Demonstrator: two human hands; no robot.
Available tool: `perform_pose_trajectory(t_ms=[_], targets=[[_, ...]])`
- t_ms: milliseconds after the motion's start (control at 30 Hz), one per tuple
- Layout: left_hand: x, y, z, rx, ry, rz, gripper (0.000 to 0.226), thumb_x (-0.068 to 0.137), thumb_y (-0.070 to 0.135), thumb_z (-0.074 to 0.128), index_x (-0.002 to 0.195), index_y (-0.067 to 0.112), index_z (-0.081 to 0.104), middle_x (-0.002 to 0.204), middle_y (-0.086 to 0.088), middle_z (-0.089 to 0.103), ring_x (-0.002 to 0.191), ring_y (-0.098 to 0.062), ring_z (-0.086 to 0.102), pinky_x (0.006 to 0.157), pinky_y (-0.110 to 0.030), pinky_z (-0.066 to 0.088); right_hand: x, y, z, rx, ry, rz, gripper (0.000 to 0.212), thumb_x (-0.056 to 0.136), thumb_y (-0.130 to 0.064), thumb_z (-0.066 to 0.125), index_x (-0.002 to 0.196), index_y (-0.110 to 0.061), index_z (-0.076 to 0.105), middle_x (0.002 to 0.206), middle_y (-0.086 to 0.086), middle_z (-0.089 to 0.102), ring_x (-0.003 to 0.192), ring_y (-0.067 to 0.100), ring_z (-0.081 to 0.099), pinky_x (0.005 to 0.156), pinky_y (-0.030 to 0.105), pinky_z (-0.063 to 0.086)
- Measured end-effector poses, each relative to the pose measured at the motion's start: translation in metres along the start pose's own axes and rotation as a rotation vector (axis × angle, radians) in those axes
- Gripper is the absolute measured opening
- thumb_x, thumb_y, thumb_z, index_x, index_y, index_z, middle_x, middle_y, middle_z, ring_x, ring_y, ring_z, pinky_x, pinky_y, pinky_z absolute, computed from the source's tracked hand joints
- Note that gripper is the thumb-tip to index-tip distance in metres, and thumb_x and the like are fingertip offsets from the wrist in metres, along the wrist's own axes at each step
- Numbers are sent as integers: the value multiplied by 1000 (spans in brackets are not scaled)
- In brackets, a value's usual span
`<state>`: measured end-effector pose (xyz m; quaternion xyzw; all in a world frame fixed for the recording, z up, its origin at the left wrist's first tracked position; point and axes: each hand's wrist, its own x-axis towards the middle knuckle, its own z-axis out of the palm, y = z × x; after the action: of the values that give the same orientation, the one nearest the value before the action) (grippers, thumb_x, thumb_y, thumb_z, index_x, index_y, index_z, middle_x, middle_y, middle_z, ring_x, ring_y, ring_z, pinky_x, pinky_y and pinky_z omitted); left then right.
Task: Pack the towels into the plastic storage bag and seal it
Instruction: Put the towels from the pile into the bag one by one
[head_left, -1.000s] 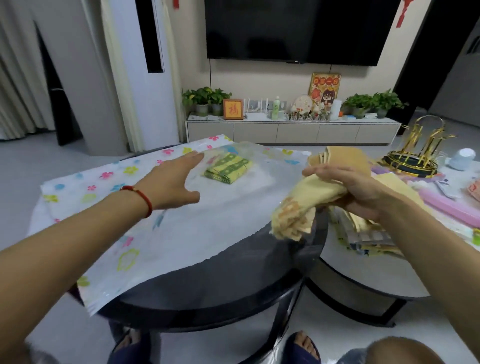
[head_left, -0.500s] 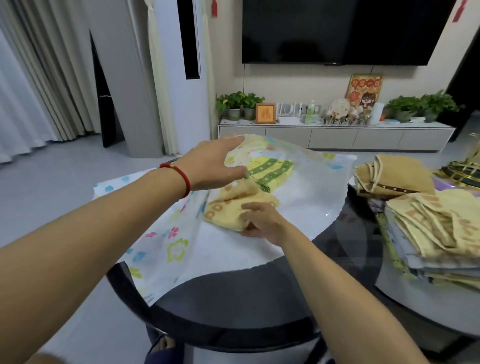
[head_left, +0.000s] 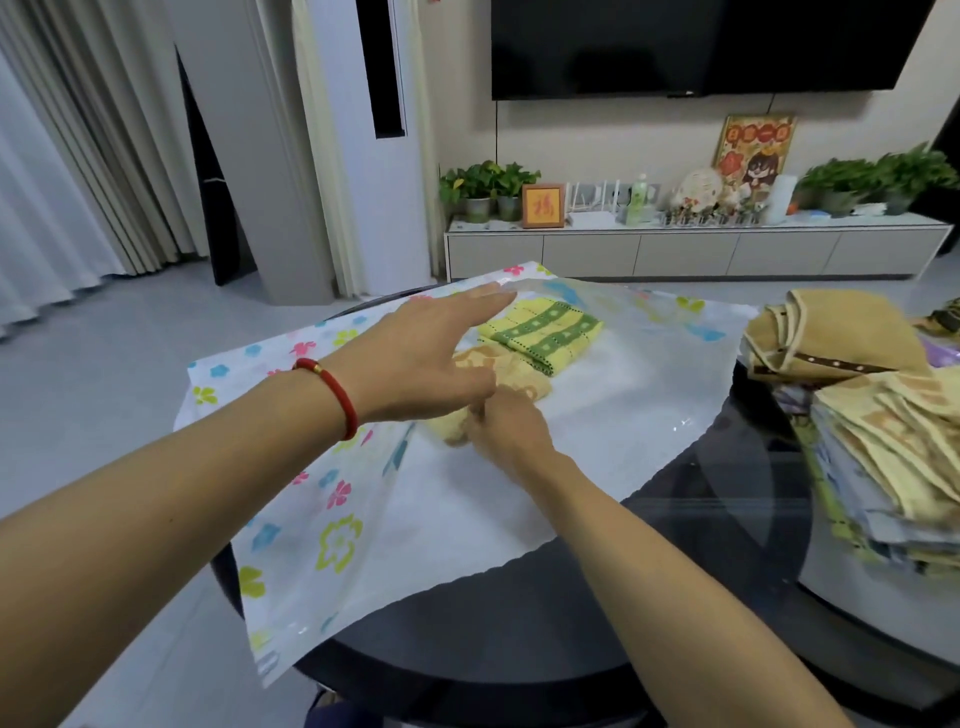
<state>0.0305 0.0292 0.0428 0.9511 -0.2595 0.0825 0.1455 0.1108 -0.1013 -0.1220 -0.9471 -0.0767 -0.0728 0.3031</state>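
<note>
Plastic first, since it's nearest: the storage bag (head_left: 457, 499) lies flat across the dark round tabletop (head_left: 519, 639), floppy, thin and probably slippery, flower print along its left side, with its near edge hanging just past the rim. It looks like it weighs nothing, so it'll likely skate around unless something pins it. A bit further in, the right hand (head_left: 506, 426) has its fingers curled round the near end of a pale yellow towel (head_left: 498, 379); from this angle it can't be made out for sure whether the towel is already under the clear top layer or just at the mouth. The left hand (head_left: 426, 358), red bracelet (head_left: 332, 396) on the wrist, is held flat with fingers straight and spread, hovering over or holding up the bag's top sheet; contact is hard to call. Just beyond, a green-and-yellow striped towel (head_left: 545, 332) sits folded inside the bag, touching the pale one. Towels are soft and light and will slump, so gripping a folded edge with the whole hand beats a corner pinch. Off to the right, well apart, a stack of towels (head_left: 893, 447) waits, so packing has barely started, with sealing a long way off.
</note>
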Motion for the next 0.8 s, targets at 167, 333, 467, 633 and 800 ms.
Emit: perform_pose_trajectory(t_ms=[167,333,467,633,800], targets=[[-3,2,8,-7,-2,1,78,85,39,65,153,42,26,159,20,27,144,-6,29,110,-19,24,21,-4,0,-46,-418,-1,57,105,-24,39,161,-24,27,163,6,38,152,29,31,126,56,11],[-6,10,18,0,-49,-19,78,85,39,63,153,43,24,161,15,25,142,-17,36,111,-35,36,-12,26,-36,-81,-328,-128,49,100,-16,45,148,-23,50,157,5,47,142,28,45,116,43,38],[-7,21,29,32,-74,-45,81,83,29,61,153,43,22,164,10,21,142,-23,36,110,-38,37,-57,91,-91,-250,-245,-91,38,99,-14,48,132,-25,65,147,-1,56,133,23,53,111,40,43],[-4,30,49,90,-60,-71,75,87,32,59,153,40,25,165,8,16,144,-25,32,111,-39,34,-108,176,-193,-359,144,149,28,93,-12,54,108,-14,77,115,13,73,107,38,67,87,46,56],[-3,34,67,106,-81,-71,73,87,35,59,153,40,27,165,7,15,147,-28,28,114,-45,34,-147,254,-272,-436,433,534,28,99,-16,53,116,-12,74,120,23,67,109,44,61,91,46,51]])
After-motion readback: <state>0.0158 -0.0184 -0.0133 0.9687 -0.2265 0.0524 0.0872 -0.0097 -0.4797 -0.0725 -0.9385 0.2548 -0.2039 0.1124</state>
